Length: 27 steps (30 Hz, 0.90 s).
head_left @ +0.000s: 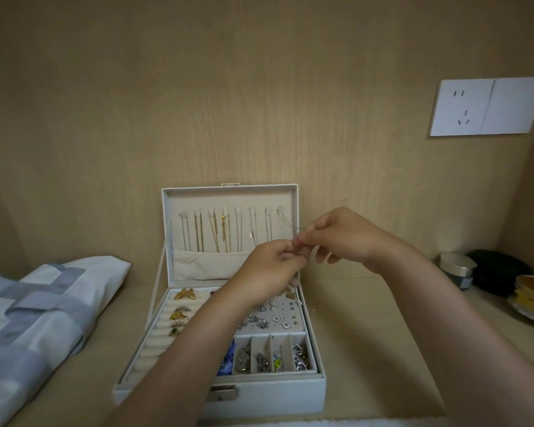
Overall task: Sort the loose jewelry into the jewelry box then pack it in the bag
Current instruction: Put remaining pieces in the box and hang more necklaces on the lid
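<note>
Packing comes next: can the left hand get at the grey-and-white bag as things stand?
Probably, once freed: the bag lies left of the jewelry box, nothing between. For now the left hand and right hand both pinch a thin chain.

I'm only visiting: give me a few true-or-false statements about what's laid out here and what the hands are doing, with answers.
1. The jewelry box is open. True.
2. The bag stands upright to the right of the box. False: it lies flat to its left.
3. The left hand and the right hand both pinch a small piece of jewelry above the box. True.
4. The lid is bare inside. False: several necklaces hang there.
</note>
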Tool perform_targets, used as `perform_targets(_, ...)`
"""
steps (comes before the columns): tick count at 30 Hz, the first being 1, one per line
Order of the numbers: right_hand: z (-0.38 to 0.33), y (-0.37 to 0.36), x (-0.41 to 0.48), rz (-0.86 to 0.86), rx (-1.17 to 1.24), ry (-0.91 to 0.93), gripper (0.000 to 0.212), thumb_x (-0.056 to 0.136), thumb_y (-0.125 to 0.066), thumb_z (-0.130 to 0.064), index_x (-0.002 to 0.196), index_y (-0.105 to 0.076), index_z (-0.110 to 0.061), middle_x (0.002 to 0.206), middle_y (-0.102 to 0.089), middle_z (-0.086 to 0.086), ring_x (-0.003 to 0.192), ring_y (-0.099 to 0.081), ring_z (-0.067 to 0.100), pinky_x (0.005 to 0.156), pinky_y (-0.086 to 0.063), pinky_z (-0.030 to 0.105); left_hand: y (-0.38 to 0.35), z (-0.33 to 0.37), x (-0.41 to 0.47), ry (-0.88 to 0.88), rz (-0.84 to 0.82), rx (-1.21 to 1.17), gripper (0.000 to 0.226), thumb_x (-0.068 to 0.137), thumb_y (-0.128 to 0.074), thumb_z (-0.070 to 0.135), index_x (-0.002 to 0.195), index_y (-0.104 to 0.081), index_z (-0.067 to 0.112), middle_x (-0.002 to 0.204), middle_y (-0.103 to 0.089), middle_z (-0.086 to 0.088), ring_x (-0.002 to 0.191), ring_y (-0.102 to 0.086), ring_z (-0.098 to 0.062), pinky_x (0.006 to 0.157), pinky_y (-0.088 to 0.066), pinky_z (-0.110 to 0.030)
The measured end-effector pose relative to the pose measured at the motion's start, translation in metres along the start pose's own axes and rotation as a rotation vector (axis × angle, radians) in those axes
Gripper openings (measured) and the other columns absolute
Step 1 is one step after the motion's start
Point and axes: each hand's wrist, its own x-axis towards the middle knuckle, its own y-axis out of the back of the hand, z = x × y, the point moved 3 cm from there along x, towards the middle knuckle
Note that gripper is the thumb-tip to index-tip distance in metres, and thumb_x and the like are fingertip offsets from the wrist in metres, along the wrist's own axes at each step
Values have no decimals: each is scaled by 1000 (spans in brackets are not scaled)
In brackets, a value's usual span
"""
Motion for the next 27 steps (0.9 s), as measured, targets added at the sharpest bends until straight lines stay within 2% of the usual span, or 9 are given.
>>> perform_targets(2,0,-1,1,3,83,26,16,94,-67,-21,94,-79,-12,83,-74,6,60,-57,10,58,-45,24,-3,-2,0,14,-28,-46,16,95,-57,23,104,-70,20,74,-71,0,68,-65,-11,71,-52,-34)
perform_targets(5,5,-1,4,16,193,37,14,94,-66,-18,97,-79,-13,79,-67,1,58,-53,12,54,-43,22,-3,-2,-1,-2,-36,-38,17,97,-58,25,93,-74,19,88,-76,-5,63,-60,-11,70,-51,-31)
perform_targets(9,15,1,8,17,185,23,15,95,-66,-22,98,-80,-17,79,-67,-1,58,-53,13,54,-43,24,6,2,-1,-19,15,-27,14,96,-62,23,94,-73,14,88,-76,2,63,-59,-12,69,-52,-29)
perform_targets(14,21,-9,6,-218,65,-61,18,96,-60,-22,96,-77,-17,80,-66,2,60,-54,14,56,-43,27,22,8,1,-64,117,62,11,93,-65,27,90,-74,23,88,-75,9,64,-63,-4,63,-49,-14)
perform_targets(17,19,-21,6,-297,52,-44,16,93,-60,-14,101,-74,-13,80,-67,4,62,-55,15,57,-43,27,30,9,2,-108,162,77,9,91,-68,27,88,-76,26,84,-75,10,68,-64,2,70,-49,-17)
perform_targets(19,16,-30,7,-283,48,-4,13,94,-61,-13,97,-72,-6,79,-68,4,66,-56,17,57,-43,26,34,9,3,-134,182,103,9,89,-70,25,84,-78,26,81,-74,13,76,-65,4,79,-50,-21)
perform_targets(22,13,-36,11,-213,66,21,18,97,-61,-17,97,-73,-3,77,-69,1,63,-56,16,54,-43,25,42,8,5,-175,211,246,12,88,-69,27,79,-77,29,78,-72,20,78,-62,8,77,-45,-21)
perform_targets(25,7,-33,15,-80,119,51,16,96,-63,-15,96,-75,-5,77,-70,1,58,-54,14,48,-42,25,53,5,3,-199,268,438,12,92,-64,33,87,-74,32,83,-68,21,83,-59,5,74,-43,-19)
perform_targets(27,1,-30,17,32,135,91,15,96,-64,-15,94,-76,-6,79,-73,0,56,-53,16,44,-41,25,58,0,3,-212,275,601,12,93,-61,35,94,-73,32,91,-65,19,88,-59,-1,79,-48,-25)
